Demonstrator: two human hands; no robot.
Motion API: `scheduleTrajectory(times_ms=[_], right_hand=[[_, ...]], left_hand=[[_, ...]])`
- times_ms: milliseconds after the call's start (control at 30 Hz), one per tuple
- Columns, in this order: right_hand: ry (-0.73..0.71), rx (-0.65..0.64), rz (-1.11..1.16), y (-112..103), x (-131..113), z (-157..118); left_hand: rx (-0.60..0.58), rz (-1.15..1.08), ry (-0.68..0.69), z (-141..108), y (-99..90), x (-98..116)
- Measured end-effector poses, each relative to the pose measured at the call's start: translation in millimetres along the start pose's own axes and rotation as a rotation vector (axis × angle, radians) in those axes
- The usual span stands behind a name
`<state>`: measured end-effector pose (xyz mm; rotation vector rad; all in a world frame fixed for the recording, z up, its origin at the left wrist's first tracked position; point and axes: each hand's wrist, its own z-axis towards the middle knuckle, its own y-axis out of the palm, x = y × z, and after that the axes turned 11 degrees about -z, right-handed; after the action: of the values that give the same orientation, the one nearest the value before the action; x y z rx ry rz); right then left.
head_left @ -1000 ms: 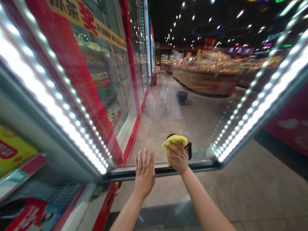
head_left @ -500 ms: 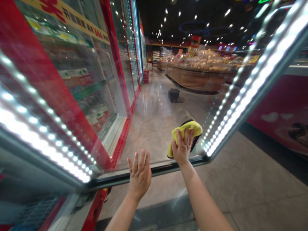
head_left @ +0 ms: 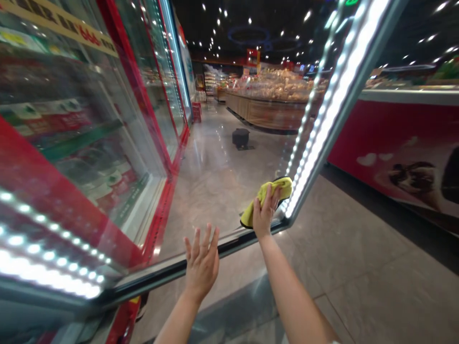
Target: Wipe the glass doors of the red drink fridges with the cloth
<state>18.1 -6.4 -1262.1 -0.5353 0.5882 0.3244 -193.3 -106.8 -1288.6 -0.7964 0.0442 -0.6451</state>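
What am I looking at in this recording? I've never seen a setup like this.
There is no robot here, just a person's bare hands, seen by a camera worn on the head that looks forward and down. Before them is a framed glass panel with bright light strips along its sides. The right hand holds a yellow cloth against the glass near the lower right corner. The left hand is open and empty at the bottom frame. Beyond, a dark bin-like object stands on the floor.
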Motion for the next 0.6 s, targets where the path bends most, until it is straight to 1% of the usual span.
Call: scheduleTrajectory(times_ms=[67,100,133,167,233,300,367,400,433,533,600], right_hand=[[0.221,0.043,0.053,4,14,-8],[0.304,0.049,0.076,8,18,-14],[0.356,0.048,0.094,11,18,-19],[0.372,0.042,0.107,13,17,-22],[0.303,0.021,0.118,14,10,-18],[0.184,-0.007,0.116,9,7,-3],[0.125,-0.026,0.112,3,15,11],[0.143,-0.023,0.117,1,22,14],[0.194,-0.017,0.130,0,31,14],[0.426,0.009,0.179,7,52,-4],[0.520,0.023,0.189,14,56,-14]], left_hand=[[-0.016,-0.004,0.000,0,1.7,1],[-0.022,-0.005,0.001,0,3.1,1],[-0.027,-0.006,0.001,0,4.8,2],[-0.031,-0.008,0.004,1,7.0,3],[-0.036,-0.017,0.010,3,12.3,5],[-0.038,-0.022,0.013,6,17.8,7],[-0.035,-0.023,0.012,8,22.4,9],[-0.034,-0.023,0.010,9,24.1,10],[-0.035,-0.024,0.009,9,25.6,11],[-0.045,-0.032,0.003,11,28.9,13],[-0.049,-0.036,-0.006,13,31.2,14]])
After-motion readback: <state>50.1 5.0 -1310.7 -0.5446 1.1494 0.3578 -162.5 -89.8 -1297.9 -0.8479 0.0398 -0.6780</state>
